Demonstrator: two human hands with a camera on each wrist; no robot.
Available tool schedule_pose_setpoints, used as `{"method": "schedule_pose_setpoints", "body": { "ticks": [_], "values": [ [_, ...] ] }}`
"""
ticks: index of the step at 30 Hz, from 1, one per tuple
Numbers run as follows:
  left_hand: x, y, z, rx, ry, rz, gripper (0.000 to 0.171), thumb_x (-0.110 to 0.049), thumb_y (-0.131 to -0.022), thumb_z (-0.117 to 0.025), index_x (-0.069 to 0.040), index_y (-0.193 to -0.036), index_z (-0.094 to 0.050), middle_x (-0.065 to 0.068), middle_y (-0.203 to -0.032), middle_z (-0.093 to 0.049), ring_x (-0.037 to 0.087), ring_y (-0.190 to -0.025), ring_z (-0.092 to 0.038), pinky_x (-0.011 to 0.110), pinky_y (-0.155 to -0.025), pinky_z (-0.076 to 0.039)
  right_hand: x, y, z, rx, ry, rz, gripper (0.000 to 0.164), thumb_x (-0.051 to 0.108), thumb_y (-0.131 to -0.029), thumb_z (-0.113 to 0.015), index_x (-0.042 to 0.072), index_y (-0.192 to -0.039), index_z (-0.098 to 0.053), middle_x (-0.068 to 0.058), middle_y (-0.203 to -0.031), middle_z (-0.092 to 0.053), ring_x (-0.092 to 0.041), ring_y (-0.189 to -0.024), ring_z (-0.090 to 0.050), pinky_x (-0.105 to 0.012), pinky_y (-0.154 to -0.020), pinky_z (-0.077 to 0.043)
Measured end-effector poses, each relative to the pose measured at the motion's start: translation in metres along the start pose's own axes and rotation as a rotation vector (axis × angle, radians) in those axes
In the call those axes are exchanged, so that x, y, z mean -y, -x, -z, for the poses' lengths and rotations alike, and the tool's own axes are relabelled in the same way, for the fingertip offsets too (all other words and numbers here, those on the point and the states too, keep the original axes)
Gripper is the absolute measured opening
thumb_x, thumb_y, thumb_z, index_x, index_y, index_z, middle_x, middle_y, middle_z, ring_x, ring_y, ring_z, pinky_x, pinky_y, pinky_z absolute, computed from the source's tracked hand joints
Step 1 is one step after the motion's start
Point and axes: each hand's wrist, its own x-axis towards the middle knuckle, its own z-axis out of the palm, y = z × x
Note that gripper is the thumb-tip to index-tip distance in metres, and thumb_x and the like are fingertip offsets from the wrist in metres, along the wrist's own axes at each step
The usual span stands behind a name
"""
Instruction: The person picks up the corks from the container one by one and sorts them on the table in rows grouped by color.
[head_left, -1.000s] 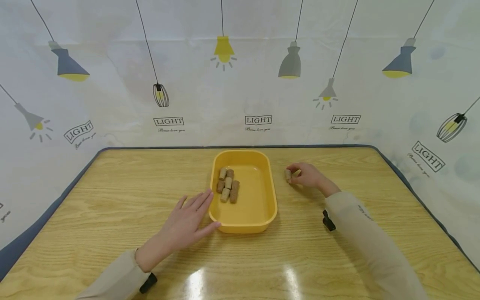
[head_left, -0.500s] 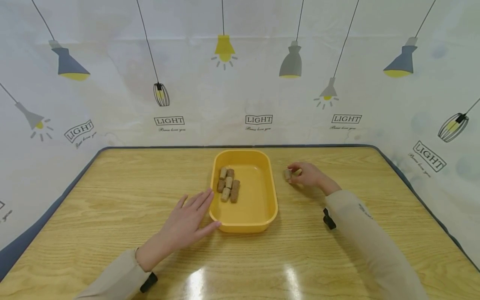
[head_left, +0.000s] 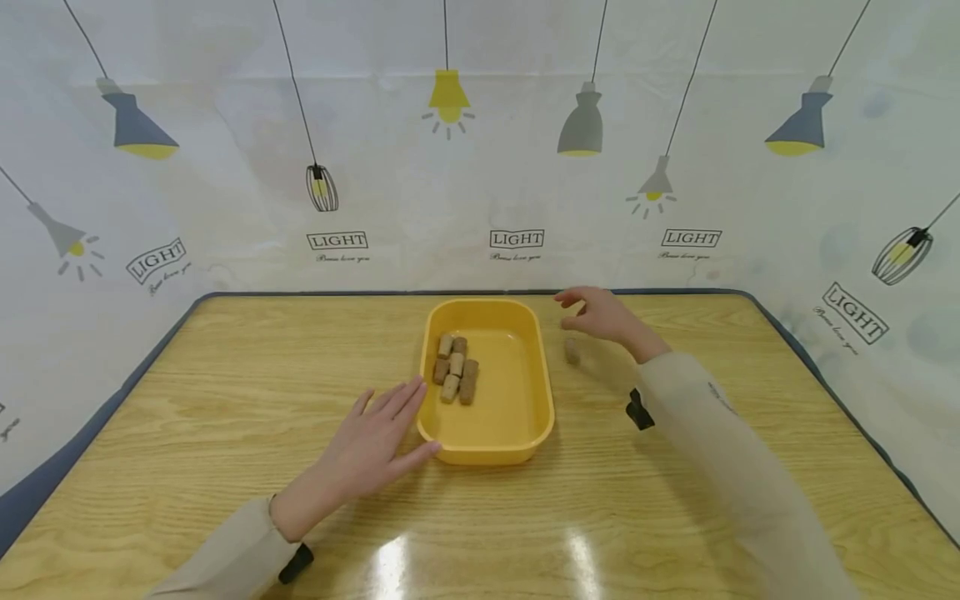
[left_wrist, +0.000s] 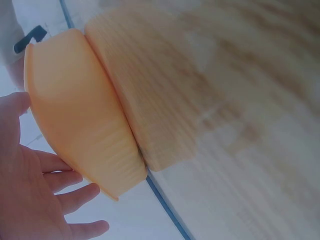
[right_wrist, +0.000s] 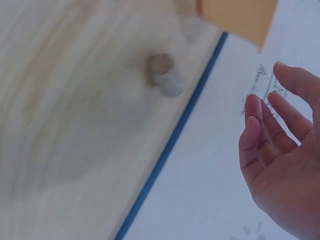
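Alone on the table, a short cork (head_left: 572, 351) sits to the right of the yellow plastic basin (head_left: 491, 457); it looks blurred in the right wrist view. My right hand (head_left: 602, 315) is above and behind that cork, apart from it, fingers loosely bent and nothing between them. Several light and dark brown corks (head_left: 457, 367) are grouped along the basin's left side. My left hand (head_left: 367, 446) rests its fingertips and thumb on the basin's left rim and near-left corner, its fingers extended. The left wrist view shows these fingers (left_wrist: 77, 200) against the rim.
The wooden table (head_left: 247, 375) ends at a dark blue edge (head_left: 360, 295) along the back. Behind it hangs a white sheet (head_left: 390, 167) printed with lamps. Light sleeves (head_left: 720, 458) cover both forearms, with a black strap (head_left: 640, 410) at the right wrist.
The right hand has let go of the cork and risen up and away toward the back. The cork stays on the table. The left hand and the basin have not visibly moved.
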Motion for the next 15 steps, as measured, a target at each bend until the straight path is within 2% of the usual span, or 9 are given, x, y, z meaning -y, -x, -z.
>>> {"method": "schedule_pose_setpoints", "body": {
  "ticks": [6, 15],
  "values": [
    [0.0, 0.0, 0.0, -0.006, -0.003, -0.002, 0.074, -0.057, -0.087, -0.036, -0.003, -0.137, -0.028, 0.011, -0.14, -0.027, 0.024, -0.125, -0.028, 0.053, -0.095, -0.022, 0.038, -0.021, -0.001, 0.002, -0.04, 0.035, 0.043, 0.016, -0.084, -0.059, 0.001, -0.122, -0.049, -0.017, -0.117, -0.051, -0.03, -0.097, -0.05, -0.04, -0.083, -0.041],
    [0.0, 0.0, 0.001, 0.001, 0.0, 0.001, 0.075, -0.058, -0.087, -0.035, -0.003, -0.137, -0.028, 0.01, -0.141, -0.027, 0.024, -0.126, -0.027, 0.053, -0.095, -0.021, 0.079, -0.046, -0.021, 0.007, -0.063, 0.101, 0.041, 0.019, -0.084, -0.06, 0.002, -0.121, -0.052, -0.015, -0.115, -0.052, -0.025, -0.099, -0.049, -0.035, -0.083, -0.04]
  ]
}}
